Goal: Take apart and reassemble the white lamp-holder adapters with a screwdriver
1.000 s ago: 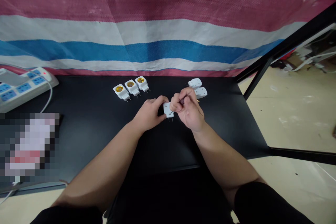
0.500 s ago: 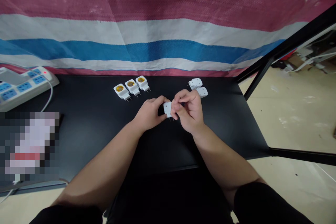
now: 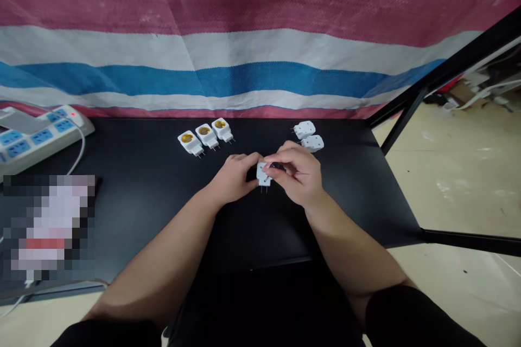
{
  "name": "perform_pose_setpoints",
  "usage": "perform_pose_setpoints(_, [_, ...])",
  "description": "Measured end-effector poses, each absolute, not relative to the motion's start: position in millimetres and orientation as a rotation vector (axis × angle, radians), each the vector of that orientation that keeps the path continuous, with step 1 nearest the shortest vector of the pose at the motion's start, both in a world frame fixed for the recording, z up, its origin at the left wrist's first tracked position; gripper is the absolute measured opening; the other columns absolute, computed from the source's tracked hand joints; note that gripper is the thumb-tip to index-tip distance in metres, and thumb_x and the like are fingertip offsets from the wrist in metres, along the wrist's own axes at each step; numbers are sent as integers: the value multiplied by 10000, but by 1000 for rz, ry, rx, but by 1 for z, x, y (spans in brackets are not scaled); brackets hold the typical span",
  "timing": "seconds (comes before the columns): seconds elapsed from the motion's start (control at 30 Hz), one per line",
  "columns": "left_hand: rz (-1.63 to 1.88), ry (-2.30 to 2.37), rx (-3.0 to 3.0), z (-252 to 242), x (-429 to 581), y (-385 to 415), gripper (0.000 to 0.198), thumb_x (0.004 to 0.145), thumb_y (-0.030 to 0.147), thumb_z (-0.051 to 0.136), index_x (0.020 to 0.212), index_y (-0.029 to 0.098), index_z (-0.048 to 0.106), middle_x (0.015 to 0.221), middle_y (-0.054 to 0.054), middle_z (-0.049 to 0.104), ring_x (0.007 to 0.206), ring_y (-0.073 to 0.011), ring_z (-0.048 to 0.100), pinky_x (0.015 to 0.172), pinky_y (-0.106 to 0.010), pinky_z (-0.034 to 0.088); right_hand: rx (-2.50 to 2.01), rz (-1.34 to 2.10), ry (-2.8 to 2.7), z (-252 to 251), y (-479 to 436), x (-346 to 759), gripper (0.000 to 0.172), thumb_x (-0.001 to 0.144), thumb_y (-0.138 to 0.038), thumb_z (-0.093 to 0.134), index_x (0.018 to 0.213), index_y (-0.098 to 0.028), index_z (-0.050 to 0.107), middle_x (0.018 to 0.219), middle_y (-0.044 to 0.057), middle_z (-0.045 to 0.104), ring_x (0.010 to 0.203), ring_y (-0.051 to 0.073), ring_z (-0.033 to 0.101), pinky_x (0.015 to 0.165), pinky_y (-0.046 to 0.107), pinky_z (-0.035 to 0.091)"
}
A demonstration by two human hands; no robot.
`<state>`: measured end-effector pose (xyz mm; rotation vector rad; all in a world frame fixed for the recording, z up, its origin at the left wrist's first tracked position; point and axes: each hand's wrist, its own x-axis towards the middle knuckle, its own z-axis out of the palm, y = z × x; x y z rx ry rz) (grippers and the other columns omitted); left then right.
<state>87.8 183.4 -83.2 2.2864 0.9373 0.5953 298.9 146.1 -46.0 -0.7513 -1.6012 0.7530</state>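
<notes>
My left hand (image 3: 235, 176) grips a small white plug adapter (image 3: 262, 174) just above the black table (image 3: 142, 195); its two prongs point toward me. My right hand (image 3: 301, 174) is closed over the adapter's right side, fingertips pinched against it on something small I cannot make out. Behind the hands to the left lie three white adapters with brass-coloured sockets (image 3: 205, 135) in a row. Two plain white adapters (image 3: 308, 136) lie behind my right hand.
A white power strip with blue sockets (image 3: 38, 133) and its cord lie at the table's left edge. A blurred-out patch (image 3: 49, 225) covers the near left. A striped tarp (image 3: 244, 38) hangs behind. A black frame bar (image 3: 443, 68) and bare floor are on the right.
My right hand has turned and lowered, its fingers now lying flatter over the adapter instead of raised above it. The left hand and the adapter have stayed almost in place.
</notes>
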Motion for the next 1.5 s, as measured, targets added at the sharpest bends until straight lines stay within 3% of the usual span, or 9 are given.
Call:
perform_pose_setpoints(0.17, [562, 962, 2291, -86, 88, 182, 392, 872, 178, 779, 1230, 279, 656, 1105, -30, 767, 1085, -306, 736, 1093, -561, 502, -606, 1215, -1550, -39, 148, 298, 279, 1114, -489, 648, 1134, -262, 810, 912, 39, 689, 813, 204, 639, 764, 397, 551])
perform_pose_setpoints(0.3, [545, 948, 2269, -83, 90, 180, 273, 885, 185, 756, 1123, 275, 659, 1048, -10, 762, 1073, -293, 744, 1120, -577, 495, -402, 1476, -1254, -51, 147, 287, 241, 1123, -502, 615, 1219, -290, 676, 734, -54, 539, 656, 164, 484, 680, 349, 482])
perform_pose_setpoints(0.47, [565, 916, 2247, -81, 90, 180, 259, 924, 217, 739, 1162, 276, 658, 1082, -10, 768, 1056, -279, 748, 1135, -592, 483, -358, 1389, -1324, -69, 150, 286, 258, 1019, -413, 823, 1040, -298, 593, 856, -56, 599, 684, 129, 533, 678, 319, 499])
perform_pose_setpoints(0.6, [574, 913, 2244, -85, 89, 181, 224, 918, 228, 759, 1112, 274, 657, 1035, -5, 763, 1015, -275, 744, 1125, -589, 494, -370, 1313, -1389, -69, 156, 292, 249, 943, -409, 900, 1005, -275, 699, 1087, 2, 630, 773, 132, 647, 664, 330, 568])
perform_pose_setpoints(0.87, [570, 902, 2280, -88, 88, 181, 177, 935, 212, 718, 1085, 270, 643, 1063, -12, 752, 1069, -274, 735, 1136, -590, 479, -452, 1331, -1631, -47, 156, 311, 243, 1101, -460, 692, 1149, -274, 841, 967, 40, 652, 915, 195, 666, 828, 377, 575])
perform_pose_setpoints(1.07, [585, 911, 2259, -86, 89, 181, 241, 904, 222, 778, 1111, 272, 666, 1072, -12, 778, 1059, -273, 745, 1143, -577, 487, -272, 1642, -1444, -54, 149, 299, 296, 1144, -539, 572, 1205, -270, 677, 732, -61, 508, 652, 151, 454, 704, 330, 473])
perform_pose_setpoints(1.3, [584, 927, 2248, -86, 89, 181, 175, 906, 211, 770, 1039, 268, 671, 943, 0, 739, 998, -270, 733, 1122, -566, 490, -327, 1572, -1379, -51, 150, 294, 261, 1106, -498, 670, 1020, -252, 668, 1041, 27, 632, 813, 156, 632, 796, 369, 586])
perform_pose_setpoints(1.4, [563, 918, 2252, -87, 89, 182, 209, 906, 189, 738, 1084, 272, 663, 983, 4, 747, 1012, -268, 737, 1151, -586, 468, -379, 1614, -1310, -46, 152, 293, 429, 1156, -557, 534, 909, -230, 660, 825, -7, 564, 692, 145, 544, 745, 357, 576])
perform_pose_setpoints(1.5, [548, 927, 2258, -87, 89, 182, 263, 880, 185, 744, 1110, 273, 653, 1038, 1, 754, 1046, -278, 738, 1137, -586, 475, -329, 1615, -1248, -47, 151, 288, 350, 1125, -604, 599, 1023, -270, 602, 674, -83, 441, 610, 135, 416, 681, 320, 507])
